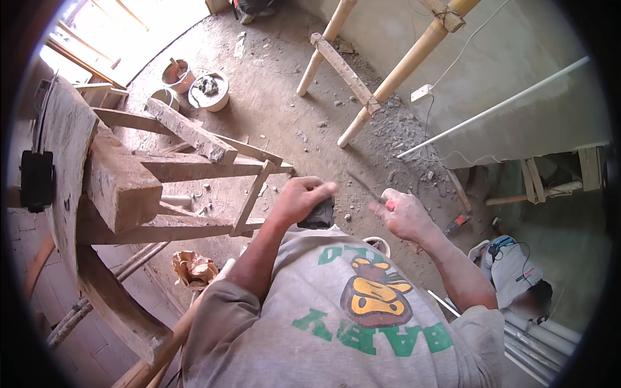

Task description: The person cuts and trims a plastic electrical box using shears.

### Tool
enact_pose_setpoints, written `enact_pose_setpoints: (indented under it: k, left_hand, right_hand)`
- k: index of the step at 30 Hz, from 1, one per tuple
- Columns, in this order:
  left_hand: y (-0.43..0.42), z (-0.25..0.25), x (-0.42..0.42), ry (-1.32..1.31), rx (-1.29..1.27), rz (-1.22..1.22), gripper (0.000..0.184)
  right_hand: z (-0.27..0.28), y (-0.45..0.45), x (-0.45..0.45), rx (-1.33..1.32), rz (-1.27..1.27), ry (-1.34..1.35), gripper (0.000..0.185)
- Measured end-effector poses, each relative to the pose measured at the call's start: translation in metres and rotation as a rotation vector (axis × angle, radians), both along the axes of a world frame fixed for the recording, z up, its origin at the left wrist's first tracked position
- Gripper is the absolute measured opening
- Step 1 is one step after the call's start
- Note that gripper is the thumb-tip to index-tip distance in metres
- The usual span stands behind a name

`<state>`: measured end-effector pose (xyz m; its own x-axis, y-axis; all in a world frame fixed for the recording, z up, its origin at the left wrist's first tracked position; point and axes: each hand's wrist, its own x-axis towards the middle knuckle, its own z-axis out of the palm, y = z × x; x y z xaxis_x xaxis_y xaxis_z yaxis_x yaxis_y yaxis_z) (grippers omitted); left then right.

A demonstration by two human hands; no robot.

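Dark grey, blunt-edged block with a flattish near face, held just in front of the body, near the centre of the scene. From my remote post I see the bare left hand clamped on it from the left, thumb reaching right over its far side; the remaining fingers are partly hidden. The bare right hand is closed round a slim tool with a red handle and a narrow grey blade, its tip pointing far and left. Block and tool stand apart.

For sound handling, I would seat the red handle deep in the palm, keep the block steady and turn the blade's line away from the left thumb. The right hand looks dusty, so I judge a firm hold worthwhile. The block's substance I cannot tell.

Materials: at left, a thick square-cut timber beam, rough and dust-coated; at far left, a round white bucket of lumpy grey paste; at far right, a frame of smooth yellowish round poles beside a mottled grey plastered wall. At near left lies a crumpled brown paper-like wrapper. Grit and angular rubble roughen the brown-grey floor.
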<state>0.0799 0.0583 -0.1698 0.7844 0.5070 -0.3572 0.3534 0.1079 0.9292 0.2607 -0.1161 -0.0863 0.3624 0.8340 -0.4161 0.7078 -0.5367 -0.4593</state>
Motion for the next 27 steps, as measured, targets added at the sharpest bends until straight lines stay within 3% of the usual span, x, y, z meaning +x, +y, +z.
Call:
enact_pose_setpoints:
  k: [2, 6, 9, 10, 11, 13, 16, 19, 22, 25, 27]
  left_hand:
    - [0.006, -0.014, -0.008, -0.213, -0.274, 0.127, 0.037]
    - [0.015, -0.011, -0.021, -0.489, -0.439, 0.195, 0.051]
    - [0.018, -0.006, -0.024, -0.568, -0.430, 0.174, 0.067]
    - [0.017, -0.006, -0.023, -0.569, -0.445, 0.186, 0.070]
    - [0.016, -0.006, -0.021, -0.569, -0.463, 0.198, 0.073]
    - [0.014, -0.004, -0.019, -0.572, -0.438, 0.189, 0.075]
    - [0.012, 0.002, -0.014, -0.577, -0.455, 0.170, 0.076]
    - [0.011, 0.002, -0.014, -0.586, -0.491, 0.157, 0.076]
    - [0.012, 0.002, -0.013, -0.564, -0.468, 0.127, 0.076]
    - [0.010, 0.010, -0.014, -0.526, -0.431, 0.071, 0.075]
    - [0.008, 0.012, -0.012, -0.521, -0.406, 0.052, 0.075]
  right_hand:
    - [0.011, -0.002, -0.006, 0.053, -0.210, 0.197, 0.048]
    - [0.016, -0.004, -0.025, -0.036, -0.493, 0.608, 0.052]
    - [0.014, -0.009, -0.039, -0.102, -0.454, 0.622, 0.055]
    - [0.014, -0.011, -0.045, 0.050, -0.474, 0.644, 0.050]
    - [0.019, -0.011, -0.043, -0.003, -0.486, 0.669, 0.047]
    - [0.037, -0.015, -0.040, -0.108, -0.517, 0.717, 0.041]
    - [0.049, -0.024, -0.047, 0.043, -0.481, 0.798, 0.033]
    - [0.051, -0.023, -0.046, 0.055, -0.362, 0.668, 0.027]
    - [0.043, -0.024, -0.038, 0.010, -0.090, 0.318, 0.027]
    - [0.041, -0.020, -0.032, -0.070, -0.008, 0.280, 0.026]
    - [0.021, -0.022, -0.025, 0.089, 0.212, 0.135, 0.028]
